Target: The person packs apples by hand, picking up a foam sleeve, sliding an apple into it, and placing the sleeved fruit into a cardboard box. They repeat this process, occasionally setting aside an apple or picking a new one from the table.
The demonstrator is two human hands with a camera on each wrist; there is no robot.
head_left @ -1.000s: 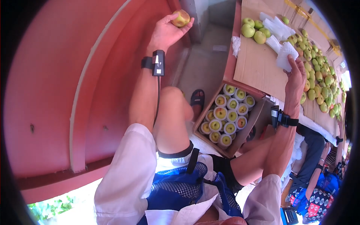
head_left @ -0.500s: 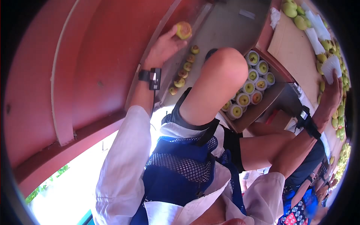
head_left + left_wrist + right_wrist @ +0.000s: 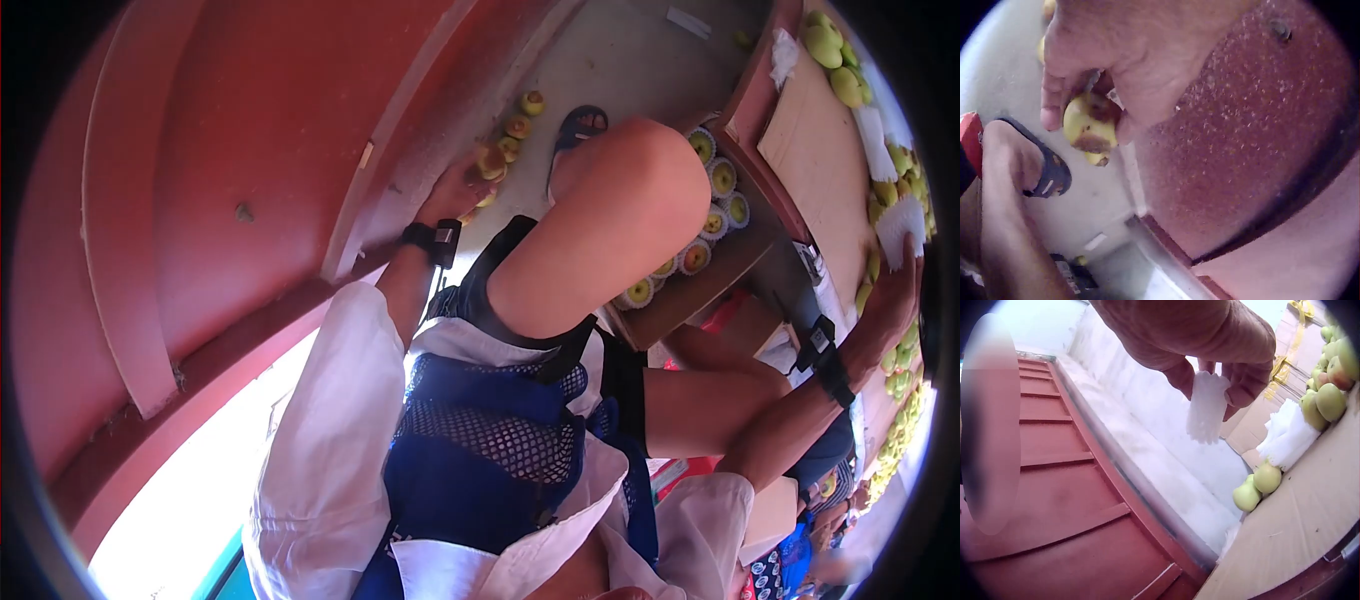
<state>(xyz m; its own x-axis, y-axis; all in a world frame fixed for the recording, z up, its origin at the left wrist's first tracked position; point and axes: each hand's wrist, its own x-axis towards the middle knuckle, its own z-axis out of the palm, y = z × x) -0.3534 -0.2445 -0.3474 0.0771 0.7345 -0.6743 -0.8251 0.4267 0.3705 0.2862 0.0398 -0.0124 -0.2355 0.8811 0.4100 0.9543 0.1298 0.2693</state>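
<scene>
Low beside the red panel, my left hand (image 3: 455, 195) holds a bruised yellow-green apple (image 3: 1090, 123) between thumb and fingers, its brown patches facing the left wrist camera. Close to it on the floor runs a row of blemished apples (image 3: 518, 127), partly covered by the hand. Out to the right, my right hand (image 3: 903, 290) pinches a white foam fruit net (image 3: 1207, 409) by one end, over the cardboard. In the right wrist view the net hangs down from the fingertips with no fruit showing in it.
A box (image 3: 690, 290) of apples in foam nets stands beyond my raised knee (image 3: 640, 180). Green apples (image 3: 1330, 402) and spare foam nets (image 3: 1288, 434) lie on a cardboard sheet (image 3: 815, 150). The red panel (image 3: 240, 150) rises at the left. A sandalled foot (image 3: 1038, 165) rests on the floor.
My left hand has moved down with the apple toward the row on the floor. The head view has swung left, so the box and cardboard now sit farther right. The right hand still holds the net.
</scene>
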